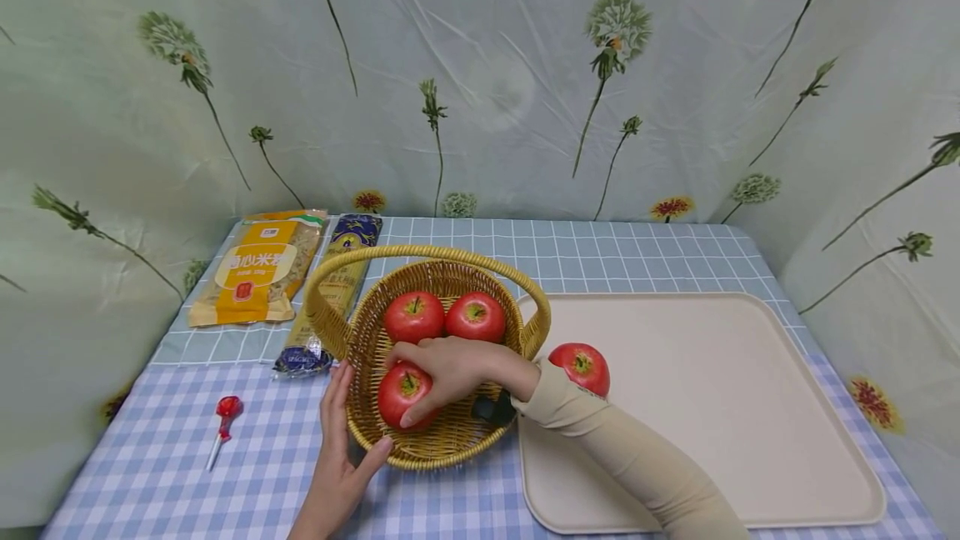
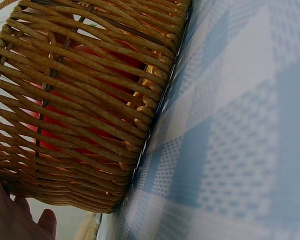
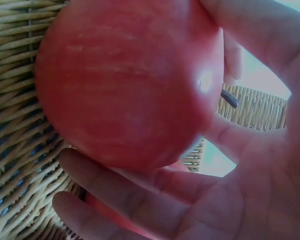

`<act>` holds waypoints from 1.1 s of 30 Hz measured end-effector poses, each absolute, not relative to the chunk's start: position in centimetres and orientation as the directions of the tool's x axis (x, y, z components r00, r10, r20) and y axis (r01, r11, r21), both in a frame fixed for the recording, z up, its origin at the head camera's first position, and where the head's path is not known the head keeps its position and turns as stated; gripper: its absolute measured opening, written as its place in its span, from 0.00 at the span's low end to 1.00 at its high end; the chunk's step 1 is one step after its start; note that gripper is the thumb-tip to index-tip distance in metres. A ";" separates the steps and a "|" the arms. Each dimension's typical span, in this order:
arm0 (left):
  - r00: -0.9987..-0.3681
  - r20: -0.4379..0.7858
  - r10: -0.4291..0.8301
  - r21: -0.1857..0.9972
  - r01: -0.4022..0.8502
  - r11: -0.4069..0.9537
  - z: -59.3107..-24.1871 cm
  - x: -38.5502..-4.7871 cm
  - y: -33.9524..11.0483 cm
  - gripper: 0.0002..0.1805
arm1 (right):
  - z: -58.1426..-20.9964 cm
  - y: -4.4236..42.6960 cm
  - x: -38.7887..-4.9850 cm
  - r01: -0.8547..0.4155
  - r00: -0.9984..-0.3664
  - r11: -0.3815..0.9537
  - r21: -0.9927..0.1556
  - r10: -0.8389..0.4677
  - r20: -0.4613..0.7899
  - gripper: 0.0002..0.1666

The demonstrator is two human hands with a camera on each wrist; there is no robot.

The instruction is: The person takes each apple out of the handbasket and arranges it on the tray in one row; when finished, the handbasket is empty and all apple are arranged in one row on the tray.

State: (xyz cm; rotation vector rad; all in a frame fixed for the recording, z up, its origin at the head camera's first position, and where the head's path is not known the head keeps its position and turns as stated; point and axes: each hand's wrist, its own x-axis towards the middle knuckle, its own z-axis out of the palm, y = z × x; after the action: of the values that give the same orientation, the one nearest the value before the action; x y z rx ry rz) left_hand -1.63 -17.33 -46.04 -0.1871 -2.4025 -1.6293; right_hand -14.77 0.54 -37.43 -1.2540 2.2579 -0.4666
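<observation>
A round wicker basket (image 1: 442, 450) with a tall handle (image 1: 420, 252) holds red apples, three of them visible from above. My right hand (image 1: 450, 369) reaches in and grips the front apple (image 1: 397, 402), thumb on the near side and fingers over the far side. Close up in the right wrist view, that apple (image 3: 130, 85) lies within the curve of the fingers, near the woven wall. Behind it in the basket are a left apple (image 1: 414, 317) and a right apple (image 1: 476, 317). Fairly straight fingers of my left hand (image 1: 341, 440) rest against the basket's left side, its thumb near the front rim.
A beige tray (image 1: 697, 407) lies on the right, with another apple (image 1: 585, 367) on its left part, beside my right sleeve (image 1: 637, 457). Left of the basket are an orange food packet (image 1: 258, 269), a spaghetti packet (image 1: 303, 348) and a red lollipop (image 1: 228, 408) on the checked cloth.
</observation>
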 end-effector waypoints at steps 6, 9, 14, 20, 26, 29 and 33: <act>-0.958 0.287 -0.014 0.889 0.261 0.375 -46.1 -1.6 -17.3 0.51 | -37.2 0.7 -14.6 -0.685 -0.465 0.536 -0.494 -0.843 -0.269 0.38; -0.959 0.284 -0.013 0.891 0.259 0.374 -46.1 -1.6 -17.3 0.51 | -37.0 0.7 -14.5 -0.682 -0.491 0.553 -0.479 -0.831 -0.262 0.37; -0.965 0.263 -0.020 0.894 0.236 0.381 -46.2 -1.6 -17.3 0.51 | -36.8 0.9 -14.4 -0.675 -0.530 0.580 -0.457 -0.811 -0.247 0.35; -0.969 0.246 -0.025 0.903 0.220 0.369 -46.0 -1.6 -17.3 0.51 | -36.2 1.4 -14.3 -0.677 -0.539 0.577 -0.457 -0.811 -0.226 0.36; -0.968 0.249 -0.026 0.904 0.223 0.364 -45.9 -1.6 -17.3 0.51 | -35.7 2.0 -14.1 -0.675 -0.545 0.562 -0.479 -0.817 -0.191 0.36; -0.968 0.252 -0.025 0.903 0.225 0.365 -46.0 -1.6 -17.3 0.51 | -35.5 2.3 -14.0 -0.670 -0.547 0.550 -0.499 -0.820 -0.170 0.36; -0.963 0.268 -0.021 0.900 0.242 0.362 -46.0 -1.6 -17.3 0.51 | -35.1 2.8 -13.7 -0.668 -0.549 0.533 -0.520 -0.824 -0.139 0.36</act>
State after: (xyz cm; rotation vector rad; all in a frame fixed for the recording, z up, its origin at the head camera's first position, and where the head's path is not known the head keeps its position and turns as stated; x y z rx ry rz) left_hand -1.60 -17.30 -46.01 -0.1987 -2.3907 -1.6413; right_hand -13.73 2.81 -35.10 -1.2274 2.4064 -0.5868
